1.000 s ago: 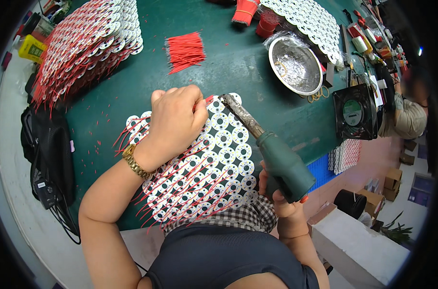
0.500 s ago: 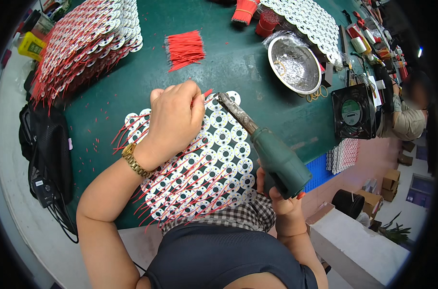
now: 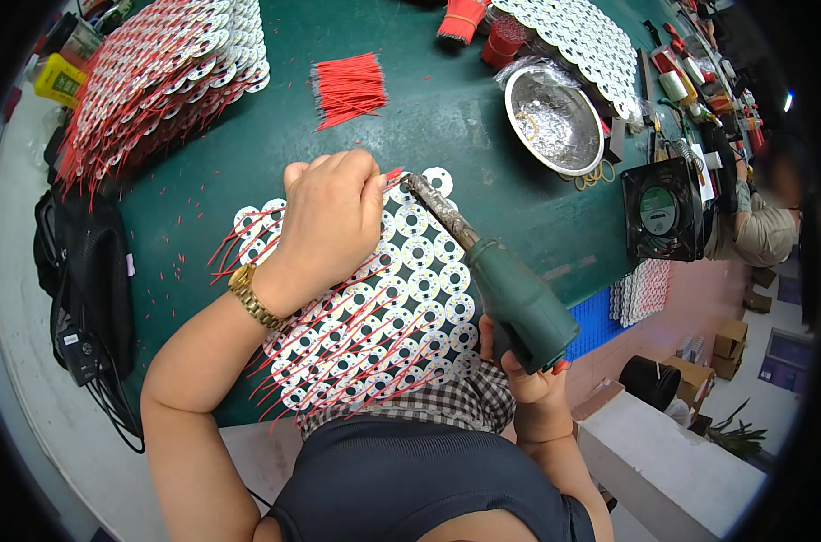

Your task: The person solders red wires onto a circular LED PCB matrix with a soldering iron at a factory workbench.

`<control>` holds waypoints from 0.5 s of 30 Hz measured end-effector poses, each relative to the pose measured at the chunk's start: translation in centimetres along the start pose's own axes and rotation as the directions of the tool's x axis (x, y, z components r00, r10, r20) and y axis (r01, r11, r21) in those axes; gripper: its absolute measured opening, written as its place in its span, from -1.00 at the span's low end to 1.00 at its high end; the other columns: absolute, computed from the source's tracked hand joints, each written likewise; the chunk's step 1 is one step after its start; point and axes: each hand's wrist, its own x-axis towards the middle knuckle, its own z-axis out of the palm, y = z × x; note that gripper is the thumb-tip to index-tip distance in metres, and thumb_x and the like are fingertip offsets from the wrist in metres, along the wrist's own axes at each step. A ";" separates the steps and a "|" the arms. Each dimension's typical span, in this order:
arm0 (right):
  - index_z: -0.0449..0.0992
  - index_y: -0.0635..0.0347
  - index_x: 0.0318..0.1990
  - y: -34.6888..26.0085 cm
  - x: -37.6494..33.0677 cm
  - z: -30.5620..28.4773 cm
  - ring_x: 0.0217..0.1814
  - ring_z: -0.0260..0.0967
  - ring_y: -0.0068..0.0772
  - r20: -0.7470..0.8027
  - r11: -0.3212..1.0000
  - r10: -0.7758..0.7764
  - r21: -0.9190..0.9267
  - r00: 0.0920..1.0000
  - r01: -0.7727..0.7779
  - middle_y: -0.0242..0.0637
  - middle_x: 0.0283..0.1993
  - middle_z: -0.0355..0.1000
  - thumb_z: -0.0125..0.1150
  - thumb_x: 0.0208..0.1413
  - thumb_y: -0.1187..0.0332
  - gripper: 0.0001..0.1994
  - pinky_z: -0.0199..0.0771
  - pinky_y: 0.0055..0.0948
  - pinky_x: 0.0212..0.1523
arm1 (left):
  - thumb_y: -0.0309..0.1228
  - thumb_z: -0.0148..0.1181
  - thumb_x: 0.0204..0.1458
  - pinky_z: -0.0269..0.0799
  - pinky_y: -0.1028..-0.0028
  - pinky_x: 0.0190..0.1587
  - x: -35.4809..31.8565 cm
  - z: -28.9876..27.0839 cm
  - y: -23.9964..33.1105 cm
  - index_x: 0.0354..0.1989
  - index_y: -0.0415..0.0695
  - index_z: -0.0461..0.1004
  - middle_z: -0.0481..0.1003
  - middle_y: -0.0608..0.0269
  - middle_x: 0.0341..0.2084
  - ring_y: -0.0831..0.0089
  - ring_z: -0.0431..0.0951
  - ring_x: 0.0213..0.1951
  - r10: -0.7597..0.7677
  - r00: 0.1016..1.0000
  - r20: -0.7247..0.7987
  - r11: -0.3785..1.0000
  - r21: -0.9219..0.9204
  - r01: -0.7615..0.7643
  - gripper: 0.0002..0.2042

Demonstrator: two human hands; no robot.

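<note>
A panel of round white circuit boards (image 3: 422, 285) lies on the green table before me, many of its discs trailing red wires. My left hand (image 3: 334, 212), with a gold watch on the wrist, is closed over the panel's upper part and pinches red wires (image 3: 393, 175) at the thumb side. In my right hand (image 3: 532, 379) is a green soldering iron (image 3: 522, 303) with a thick handle. Its dark metal tip meets a disc near the top edge, right beside the wire ends. The left fingertips are partly hidden by the hand itself.
A pile of red wires (image 3: 349, 90) lies beyond my hands. Stacked wired panels (image 3: 171, 77) stand far left, more white panels (image 3: 578, 41) far right. A metal bowl (image 3: 555, 122) and a black fan (image 3: 661, 210) sit at right. Another person (image 3: 763, 212) is at the right edge.
The soldering iron's handle has shifted very slightly left, its tip staying at the same disc. My left hand keeps nearly the same place and pinch.
</note>
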 end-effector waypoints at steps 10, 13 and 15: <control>0.44 0.31 -0.02 0.6 -0.6 0.2 -0.51 0.30 -0.54 -0.059 0.987 0.137 0.088 0.989 -0.131 -0.32 -0.31 0.39 0.38 -0.13 -0.18 -0.27 0.22 -0.57 -0.55 | -0.45 0.05 0.09 0.14 0.27 -0.21 -0.1 0.2 -0.2 -0.46 -0.14 0.37 0.43 0.22 -0.54 0.25 0.44 -0.38 0.002 1.000 -0.003 1.000 0.022 -0.002 -0.90; 0.42 0.33 -0.01 0.6 -1.4 0.9 -0.51 0.30 -0.56 -0.197 0.977 0.193 0.131 0.961 -0.169 -0.31 -0.36 0.38 0.37 -0.20 -0.29 -0.17 0.24 -0.59 -0.56 | -0.45 0.06 0.09 0.13 0.27 -0.21 0.1 0.2 0.0 -0.46 -0.14 0.37 0.43 0.22 -0.55 0.25 0.45 -0.38 0.014 1.000 -0.008 1.000 0.020 -0.014 -0.90; 0.41 0.34 0.00 0.9 -1.6 0.7 -0.51 0.30 -0.56 -0.280 0.977 0.193 0.144 0.940 -0.158 -0.31 -0.40 0.37 0.36 -0.25 -0.34 -0.11 0.25 -0.60 -0.56 | -0.45 0.06 0.09 0.13 0.28 -0.21 0.1 0.1 0.0 -0.46 -0.13 0.37 0.43 0.22 -0.55 0.25 0.45 -0.39 0.017 1.000 -0.011 0.999 0.032 -0.017 -0.90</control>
